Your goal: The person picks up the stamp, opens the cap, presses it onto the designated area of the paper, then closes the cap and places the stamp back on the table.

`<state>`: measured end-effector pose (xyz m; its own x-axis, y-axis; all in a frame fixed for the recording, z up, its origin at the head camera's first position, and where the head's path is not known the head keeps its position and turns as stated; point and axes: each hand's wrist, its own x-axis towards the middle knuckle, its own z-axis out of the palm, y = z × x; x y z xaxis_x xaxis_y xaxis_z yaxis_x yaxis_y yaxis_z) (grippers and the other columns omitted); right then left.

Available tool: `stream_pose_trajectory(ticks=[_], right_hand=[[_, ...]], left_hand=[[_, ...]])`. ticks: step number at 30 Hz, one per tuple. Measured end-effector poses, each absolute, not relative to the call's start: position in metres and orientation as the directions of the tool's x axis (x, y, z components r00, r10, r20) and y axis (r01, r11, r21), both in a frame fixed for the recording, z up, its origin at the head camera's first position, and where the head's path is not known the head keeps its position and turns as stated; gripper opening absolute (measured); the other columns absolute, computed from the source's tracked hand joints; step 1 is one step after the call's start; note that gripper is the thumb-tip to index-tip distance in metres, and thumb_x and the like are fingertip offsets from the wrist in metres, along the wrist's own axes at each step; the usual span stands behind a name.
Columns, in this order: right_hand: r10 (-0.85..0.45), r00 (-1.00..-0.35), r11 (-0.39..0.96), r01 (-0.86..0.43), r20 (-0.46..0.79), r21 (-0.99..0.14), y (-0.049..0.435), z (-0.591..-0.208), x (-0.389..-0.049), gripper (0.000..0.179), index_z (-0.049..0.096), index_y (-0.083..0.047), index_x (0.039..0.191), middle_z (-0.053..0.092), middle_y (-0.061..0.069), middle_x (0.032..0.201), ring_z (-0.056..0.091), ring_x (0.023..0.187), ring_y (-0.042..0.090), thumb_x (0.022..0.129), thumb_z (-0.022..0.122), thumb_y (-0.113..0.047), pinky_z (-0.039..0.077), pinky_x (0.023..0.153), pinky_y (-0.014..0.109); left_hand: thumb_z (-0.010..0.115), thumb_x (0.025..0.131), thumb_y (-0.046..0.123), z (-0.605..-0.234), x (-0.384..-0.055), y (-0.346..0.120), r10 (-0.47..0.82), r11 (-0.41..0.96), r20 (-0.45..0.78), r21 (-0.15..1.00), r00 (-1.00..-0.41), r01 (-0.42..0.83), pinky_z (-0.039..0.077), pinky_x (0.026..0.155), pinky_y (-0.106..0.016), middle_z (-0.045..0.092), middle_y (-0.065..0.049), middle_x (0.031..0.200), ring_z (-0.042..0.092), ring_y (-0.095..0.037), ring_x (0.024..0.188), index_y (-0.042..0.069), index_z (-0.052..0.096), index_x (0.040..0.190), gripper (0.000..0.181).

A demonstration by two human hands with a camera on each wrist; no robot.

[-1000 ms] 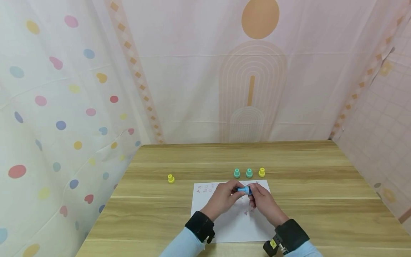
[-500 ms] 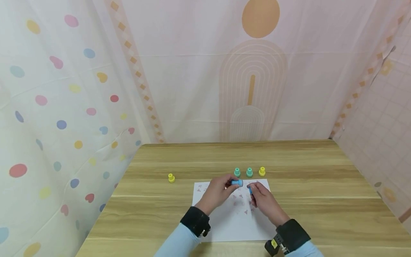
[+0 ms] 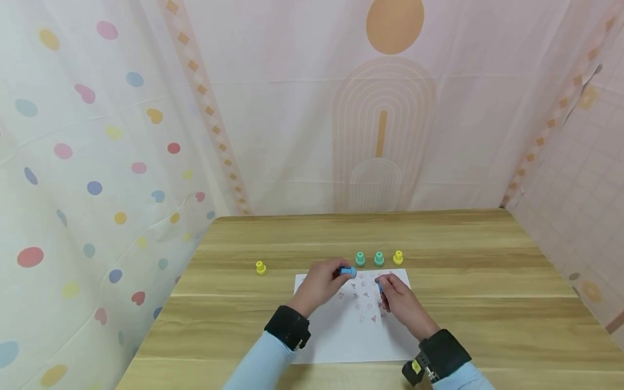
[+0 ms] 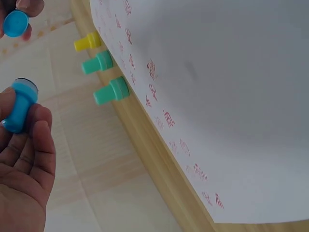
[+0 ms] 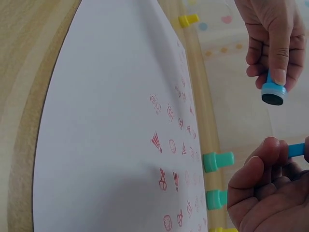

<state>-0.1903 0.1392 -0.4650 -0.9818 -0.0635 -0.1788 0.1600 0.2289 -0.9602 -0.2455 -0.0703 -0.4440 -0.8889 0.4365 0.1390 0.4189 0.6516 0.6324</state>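
Fingers [image 4: 44, 140] of the left hand [image 3: 316, 286] are found curled round a blue stamp [image 3: 348, 271], held sideways over the far edge of the white sheet [image 3: 351, 346], its dark face bared and pointing right. Those of the right hand [image 3: 402, 306] pinch a blue cap [image 4: 16, 23] over the sheet's far right part. Stamp and cap are apart.

We judge the step in hand to be uncapping the stamp, with the cap already off. The next move, in our view, calls for turning the stamp face down and pressing it squarely on unprinted paper.

As to edges, green stamps [image 3: 360, 259] and a yellow stamp [image 3: 398, 257] stand just beyond the sheet's far edge, where we rate room tightest. A second yellow stamp [image 3: 260, 267] stands beyond its left edge. Red prints [image 5: 156, 142] occupy the sheet's far part; its near part offers the most room. The wooden table [image 3: 463, 238] extends past both sides of the sheet.
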Motion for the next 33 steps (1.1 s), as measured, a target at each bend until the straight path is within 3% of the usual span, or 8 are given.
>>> stream_pose_trajectory(ticks=[6, 14, 26, 33], right_hand=[[-0.057, -0.984, 0.229, 0.155, -0.172, -0.961, 0.138, -0.466, -0.19, 0.026, 0.048, -0.001, 0.121, 0.046, 0.008, 0.086, 0.049, 0.077, 0.022, 0.109, 0.037, -0.021, 0.042, 0.069, 0.032], [-0.051, -0.986, 0.234, 0.145, -0.161, -0.961, 0.136, -0.468, -0.191, 0.025, 0.05, 0.0, 0.119, 0.046, 0.007, 0.083, 0.048, 0.075, 0.022, 0.109, 0.037, -0.02, 0.041, 0.067, 0.031], [-0.045, -0.984, 0.237, 0.156, -0.172, -0.959, 0.136, -0.469, -0.19, 0.027, 0.05, -0.001, 0.12, 0.047, 0.007, 0.083, 0.049, 0.076, 0.022, 0.109, 0.039, -0.023, 0.042, 0.068, 0.033], [-0.053, -0.983, 0.225, 0.159, -0.175, -0.961, 0.136, -0.469, -0.19, 0.027, 0.05, -0.001, 0.12, 0.047, 0.008, 0.084, 0.049, 0.077, 0.023, 0.108, 0.04, -0.024, 0.042, 0.07, 0.034]], left_hand=[[0.067, 0.097, 0.022, -0.442, -0.248, -0.079, 0.448, 0.699, 0.106, 0.578, -0.888, 0.421, 0.052, 0.076, -0.025, 0.064, 0.002, 0.098, 0.056, -0.015, 0.083, 0.012, 0.066, 0.113, 0.019], [0.069, 0.094, 0.016, -0.447, -0.252, -0.087, 0.465, 0.721, 0.108, 0.53, -0.879, 0.446, 0.049, 0.066, -0.024, 0.061, 0.004, 0.086, 0.055, -0.013, 0.074, 0.01, 0.068, 0.098, 0.007], [0.073, 0.09, 0.011, -0.455, -0.256, -0.092, 0.491, 0.844, -0.015, 0.257, -0.871, 0.472, 0.051, 0.07, -0.026, 0.064, 0.002, 0.084, 0.054, -0.011, 0.074, 0.009, 0.072, 0.096, 0.006], [0.071, 0.091, 0.011, -0.455, -0.256, -0.09, 0.488, 0.862, -0.086, 0.205, -0.869, 0.464, 0.05, 0.069, -0.026, 0.064, 0.001, 0.082, 0.053, -0.012, 0.072, 0.008, 0.072, 0.097, 0.007]])
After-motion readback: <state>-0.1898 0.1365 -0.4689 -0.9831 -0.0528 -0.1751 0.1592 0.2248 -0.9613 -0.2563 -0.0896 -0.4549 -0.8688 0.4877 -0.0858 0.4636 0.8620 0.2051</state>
